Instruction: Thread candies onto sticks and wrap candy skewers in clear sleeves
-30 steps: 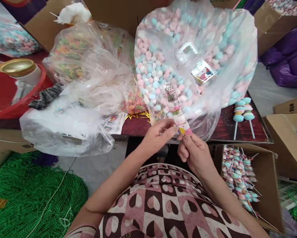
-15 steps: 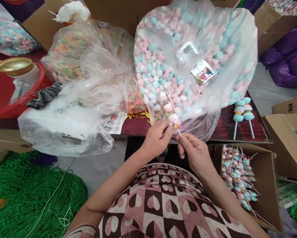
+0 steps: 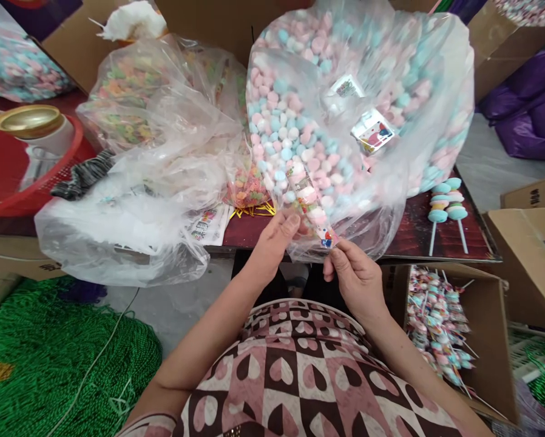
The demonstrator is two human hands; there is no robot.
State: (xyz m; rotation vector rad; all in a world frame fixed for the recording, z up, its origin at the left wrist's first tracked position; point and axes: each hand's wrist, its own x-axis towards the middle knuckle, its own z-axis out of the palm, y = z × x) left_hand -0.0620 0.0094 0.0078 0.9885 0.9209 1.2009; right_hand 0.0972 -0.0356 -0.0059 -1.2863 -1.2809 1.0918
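My right hand (image 3: pixel 357 270) is closed, pinching the lower end of a marshmallow skewer (image 3: pixel 315 209) in a clear printed wrapper. The skewer tilts up to the left, in front of a big clear bag of pink, white and blue marshmallows (image 3: pixel 295 121). Just left of the skewer, my left hand (image 3: pixel 277 240) is off the wrapper, its fingers loosely bent with nothing visible in them. Near its fingertips lie gold twist ties (image 3: pixel 257 210) on the dark red table (image 3: pixel 245 237).
Two unwrapped marshmallow skewers (image 3: pixel 448 200) lie at the table's right end. Below stands a carton (image 3: pixel 486 340) with several wrapped skewers. Bags of gummy candy (image 3: pixel 131 115), printed wrappers (image 3: pixel 209 224) and a red basket (image 3: pixel 74 152) are on the left. Green strands (image 3: pixel 72 352) cover the floor.
My left hand has let go of the wrapper and moved a little left. My right hand keeps its pinch on the skewer's lower end, and more of the printed wrapper shows.
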